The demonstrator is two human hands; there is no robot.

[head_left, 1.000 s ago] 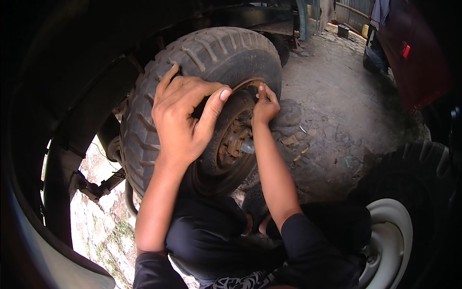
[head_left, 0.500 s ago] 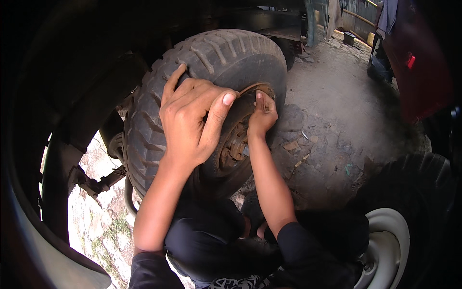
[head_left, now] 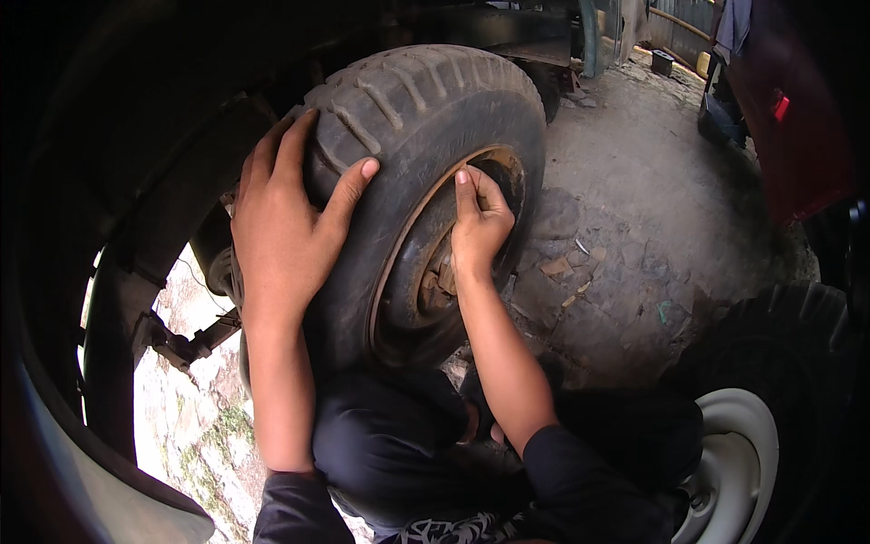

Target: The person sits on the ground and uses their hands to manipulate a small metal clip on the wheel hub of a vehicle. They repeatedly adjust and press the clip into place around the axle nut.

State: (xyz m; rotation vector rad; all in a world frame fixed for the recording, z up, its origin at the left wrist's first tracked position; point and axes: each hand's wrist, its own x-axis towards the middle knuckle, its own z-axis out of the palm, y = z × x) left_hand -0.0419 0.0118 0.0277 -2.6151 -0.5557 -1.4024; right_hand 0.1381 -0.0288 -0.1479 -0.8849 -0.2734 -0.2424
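A worn black tyre (head_left: pixel 426 109) on a rusty wheel rim (head_left: pixel 426 290) stands upright under a vehicle's wheel arch. My left hand (head_left: pixel 290 218) lies flat on the tyre's tread at its left side, fingers spread. My right hand (head_left: pixel 478 222) grips the inner edge of the rim, fingers curled over it, thumb pointing up. My knees in dark trousers (head_left: pixel 390 444) are right below the wheel.
The dark wheel arch (head_left: pixel 136 199) curves around the left side, with a bracket (head_left: pixel 186 340) low behind the tyre. A second tyre with a white rim (head_left: pixel 739 462) lies at the lower right. Stony ground (head_left: pixel 634 227) stretches to the right, a red vehicle part (head_left: pixel 797 118) beyond.
My left hand has slid from the tyre's face near the rim out onto the tread at the left. My right hand stays on the rim. The view has moved closer.
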